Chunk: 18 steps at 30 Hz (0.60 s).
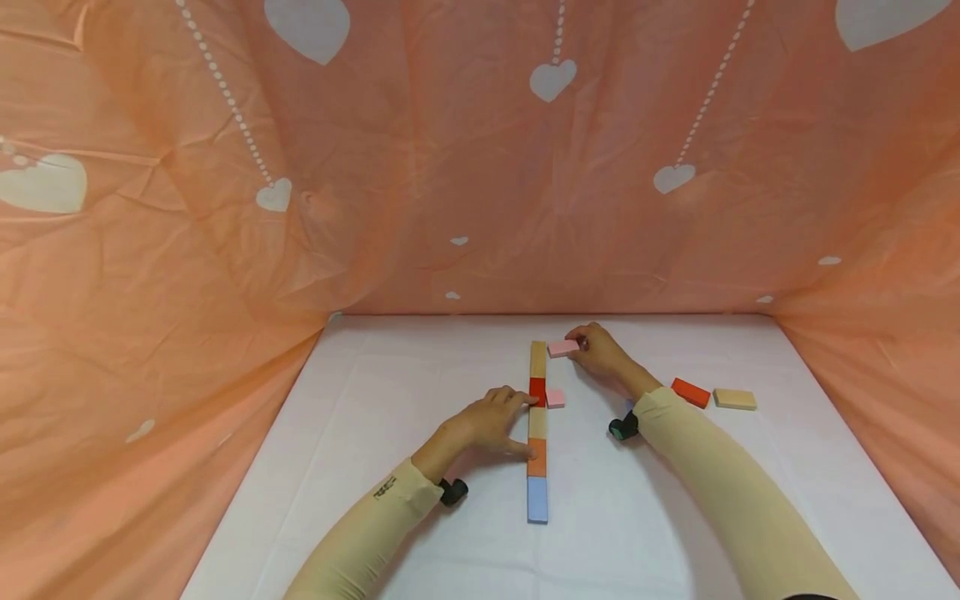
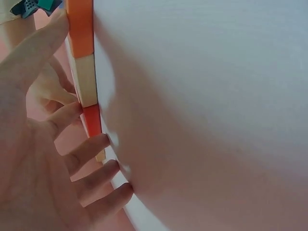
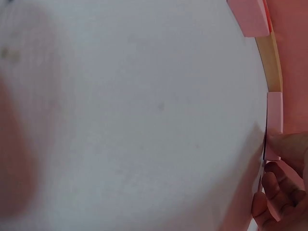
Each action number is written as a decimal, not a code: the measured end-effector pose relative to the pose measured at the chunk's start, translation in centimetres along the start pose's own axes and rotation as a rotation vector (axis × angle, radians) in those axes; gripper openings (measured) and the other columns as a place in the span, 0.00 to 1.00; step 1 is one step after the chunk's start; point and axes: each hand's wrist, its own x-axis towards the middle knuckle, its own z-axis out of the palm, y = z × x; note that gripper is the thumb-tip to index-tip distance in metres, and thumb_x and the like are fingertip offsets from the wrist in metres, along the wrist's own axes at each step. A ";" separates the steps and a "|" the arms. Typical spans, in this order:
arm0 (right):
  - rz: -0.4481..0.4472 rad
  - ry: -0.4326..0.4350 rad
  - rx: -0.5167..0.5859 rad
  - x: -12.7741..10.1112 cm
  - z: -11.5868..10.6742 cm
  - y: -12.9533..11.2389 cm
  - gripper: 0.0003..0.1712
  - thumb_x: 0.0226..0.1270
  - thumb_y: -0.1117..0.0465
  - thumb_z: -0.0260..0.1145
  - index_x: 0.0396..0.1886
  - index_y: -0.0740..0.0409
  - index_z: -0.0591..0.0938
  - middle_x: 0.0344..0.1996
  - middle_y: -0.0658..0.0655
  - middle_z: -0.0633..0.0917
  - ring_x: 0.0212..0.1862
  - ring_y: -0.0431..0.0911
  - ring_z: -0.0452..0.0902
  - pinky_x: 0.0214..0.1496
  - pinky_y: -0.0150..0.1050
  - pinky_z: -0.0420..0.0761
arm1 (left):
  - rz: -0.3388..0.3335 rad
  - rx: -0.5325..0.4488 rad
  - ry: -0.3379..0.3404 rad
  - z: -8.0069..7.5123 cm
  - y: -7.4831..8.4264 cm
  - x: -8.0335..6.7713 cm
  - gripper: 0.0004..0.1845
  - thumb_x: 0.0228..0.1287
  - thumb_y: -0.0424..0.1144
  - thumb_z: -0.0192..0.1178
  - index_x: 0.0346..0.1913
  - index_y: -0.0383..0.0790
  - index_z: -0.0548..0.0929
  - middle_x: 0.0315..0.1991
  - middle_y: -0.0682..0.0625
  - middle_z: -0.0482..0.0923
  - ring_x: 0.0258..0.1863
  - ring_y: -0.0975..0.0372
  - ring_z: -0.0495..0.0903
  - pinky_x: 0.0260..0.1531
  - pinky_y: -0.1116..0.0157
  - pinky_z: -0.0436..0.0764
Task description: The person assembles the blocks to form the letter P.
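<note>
A straight row of wooden blocks runs away from me in the head view: blue [image 1: 537, 500], orange [image 1: 537, 468], tan [image 1: 537, 423], red [image 1: 537, 388] and tan [image 1: 538, 358] at the far end. My left hand [image 1: 487, 421] spreads along the row's left side, thumb at the orange block and index fingertip at the red one. At the far end, my right hand [image 1: 600, 350] pinches a pink block [image 1: 561, 348] by its right end; its left end is right beside the far tan block. Another pink block [image 1: 555, 399] sits against the red block's right side.
Farther right on the white tabletop [image 1: 360, 375] lie a loose red block [image 1: 691, 393], set at an angle, and a loose tan block [image 1: 735, 399]. Orange-pink cloth [image 1: 487, 167] with white hearts hangs along the back and both sides.
</note>
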 end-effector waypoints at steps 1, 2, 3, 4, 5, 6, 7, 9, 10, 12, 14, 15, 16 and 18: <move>0.002 0.002 0.004 0.0 0.1 0.0 0.16 0.74 0.69 0.69 0.58 0.70 0.84 0.47 0.65 0.79 0.48 0.58 0.75 0.53 0.47 0.78 | -0.001 0.002 0.001 0.0 0.0 0.0 0.51 0.62 0.66 0.75 0.82 0.51 0.64 0.73 0.44 0.67 0.74 0.48 0.67 0.70 0.49 0.75; 0.003 0.003 0.008 0.0 0.1 0.0 0.15 0.74 0.69 0.69 0.57 0.70 0.84 0.47 0.65 0.79 0.48 0.58 0.75 0.53 0.47 0.78 | -0.004 0.006 0.000 0.0 0.0 0.0 0.51 0.62 0.66 0.74 0.82 0.52 0.64 0.74 0.44 0.66 0.74 0.48 0.67 0.71 0.49 0.74; 0.007 0.004 0.011 0.0 0.2 0.0 0.15 0.74 0.69 0.69 0.57 0.70 0.84 0.47 0.65 0.79 0.49 0.58 0.75 0.53 0.47 0.78 | -0.007 0.010 -0.001 0.1 0.0 0.0 0.51 0.62 0.66 0.74 0.83 0.52 0.64 0.74 0.44 0.65 0.73 0.49 0.66 0.71 0.50 0.72; 0.008 0.005 0.012 -0.1 0.2 -0.1 0.15 0.74 0.69 0.69 0.57 0.70 0.84 0.47 0.66 0.79 0.49 0.58 0.75 0.53 0.47 0.78 | -0.012 0.012 -0.002 0.1 0.0 0.0 0.51 0.62 0.66 0.74 0.83 0.53 0.64 0.74 0.44 0.65 0.72 0.50 0.66 0.72 0.51 0.71; 0.007 0.007 0.009 0.0 0.2 -0.1 0.15 0.74 0.69 0.69 0.57 0.70 0.84 0.47 0.66 0.79 0.48 0.58 0.75 0.53 0.47 0.78 | -0.017 0.015 -0.005 0.1 0.0 0.0 0.51 0.62 0.67 0.74 0.83 0.54 0.64 0.74 0.45 0.65 0.71 0.51 0.66 0.72 0.52 0.70; 0.009 0.007 0.008 0.0 0.2 -0.1 0.15 0.74 0.69 0.69 0.57 0.70 0.84 0.47 0.66 0.79 0.48 0.58 0.75 0.53 0.47 0.78 | -0.022 0.015 -0.007 0.1 0.0 0.0 0.51 0.62 0.67 0.74 0.83 0.54 0.64 0.72 0.45 0.66 0.68 0.52 0.66 0.71 0.53 0.69; 0.014 0.007 0.009 0.0 0.2 -0.2 0.16 0.75 0.68 0.69 0.58 0.70 0.84 0.48 0.66 0.79 0.49 0.58 0.75 0.53 0.47 0.78 | -0.027 0.016 -0.011 0.1 0.0 0.0 0.51 0.62 0.68 0.73 0.83 0.55 0.64 0.70 0.45 0.67 0.66 0.53 0.67 0.69 0.54 0.69; 0.015 0.008 0.007 0.0 0.2 -0.2 0.16 0.75 0.68 0.69 0.58 0.70 0.84 0.48 0.66 0.79 0.49 0.58 0.76 0.54 0.48 0.78 | -0.032 0.021 -0.018 0.1 0.0 0.0 0.51 0.61 0.69 0.73 0.83 0.55 0.64 0.65 0.46 0.70 0.61 0.55 0.68 0.64 0.55 0.70; 0.012 0.010 0.006 0.1 0.2 -0.2 0.16 0.75 0.68 0.69 0.58 0.70 0.84 0.49 0.66 0.79 0.49 0.58 0.76 0.54 0.48 0.78 | -0.034 0.018 -0.022 0.1 0.0 0.0 0.52 0.61 0.69 0.73 0.83 0.55 0.64 0.62 0.46 0.71 0.59 0.55 0.69 0.61 0.56 0.70; 0.004 0.013 -0.001 0.1 0.2 -0.2 0.16 0.74 0.69 0.69 0.57 0.71 0.84 0.48 0.67 0.79 0.48 0.58 0.76 0.53 0.48 0.78 | -0.034 0.005 -0.032 0.1 -0.1 0.0 0.52 0.61 0.69 0.73 0.83 0.55 0.63 0.57 0.46 0.73 0.55 0.56 0.71 0.57 0.57 0.71; -0.003 0.016 -0.014 0.2 0.2 -0.1 0.16 0.74 0.68 0.69 0.57 0.71 0.84 0.48 0.66 0.79 0.48 0.58 0.76 0.52 0.47 0.79 | -0.031 -0.010 -0.039 0.2 -0.3 0.1 0.53 0.61 0.69 0.73 0.83 0.55 0.62 0.55 0.47 0.73 0.53 0.57 0.72 0.54 0.59 0.72; -0.004 0.016 -0.019 0.2 0.3 -0.1 0.16 0.74 0.68 0.69 0.57 0.70 0.84 0.47 0.66 0.79 0.48 0.58 0.76 0.52 0.47 0.78 | -0.031 -0.017 -0.040 0.3 -0.4 0.1 0.53 0.61 0.69 0.73 0.83 0.55 0.62 0.55 0.47 0.73 0.53 0.57 0.72 0.54 0.59 0.73; -0.007 0.016 -0.023 0.2 0.3 -0.1 0.16 0.74 0.68 0.70 0.57 0.70 0.84 0.47 0.66 0.79 0.48 0.58 0.76 0.52 0.47 0.79 | -0.029 -0.021 -0.042 0.3 -0.5 0.1 0.53 0.61 0.69 0.73 0.83 0.55 0.62 0.54 0.47 0.73 0.52 0.57 0.73 0.54 0.60 0.73; -0.015 0.017 -0.033 0.1 0.2 -0.1 0.15 0.74 0.68 0.70 0.57 0.70 0.84 0.47 0.66 0.79 0.48 0.58 0.76 0.52 0.47 0.79 | -0.024 -0.029 -0.041 0.3 -0.6 0.2 0.53 0.61 0.69 0.73 0.83 0.55 0.62 0.55 0.47 0.73 0.52 0.57 0.73 0.54 0.59 0.74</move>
